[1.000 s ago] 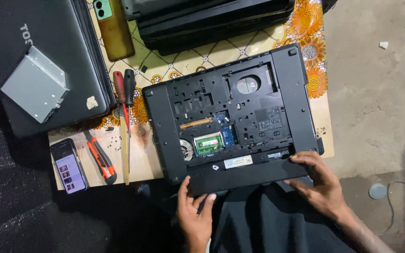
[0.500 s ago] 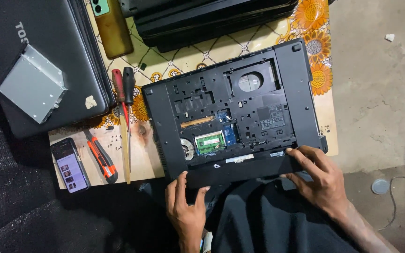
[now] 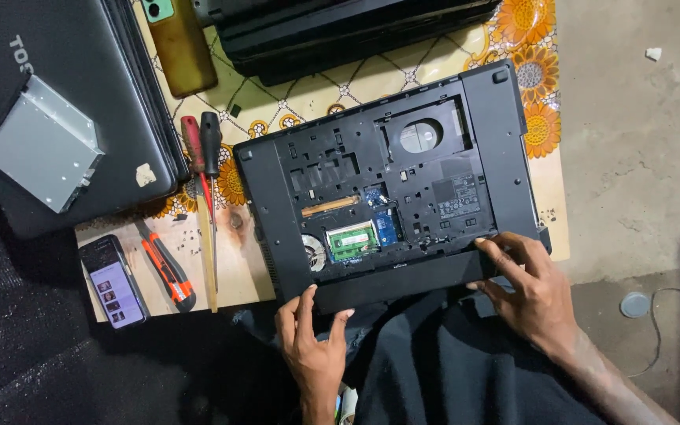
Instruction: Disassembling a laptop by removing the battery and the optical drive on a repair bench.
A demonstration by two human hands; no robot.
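A black laptop (image 3: 403, 165) lies upside down on a low table, its bottom cover off, showing a green memory module (image 3: 351, 240), a copper pipe and a round fan opening. A long black battery bar (image 3: 403, 279) sits along its near edge. My left hand (image 3: 308, 342) presses fingertips on the bar's left end. My right hand (image 3: 525, 287) grips the bar's right end at the laptop's corner.
Two screwdrivers (image 3: 205, 157), an orange utility knife (image 3: 165, 271) and a phone (image 3: 113, 281) with its screen lit lie left of the laptop. Another closed laptop (image 3: 57, 79) at far left carries a grey metal drive caddy (image 3: 45, 145). More laptops are stacked at the back. Bare floor lies to the right.
The battery bar has slid up against the laptop's near edge. Both hands moved with it, the left from below the bar onto its left end.
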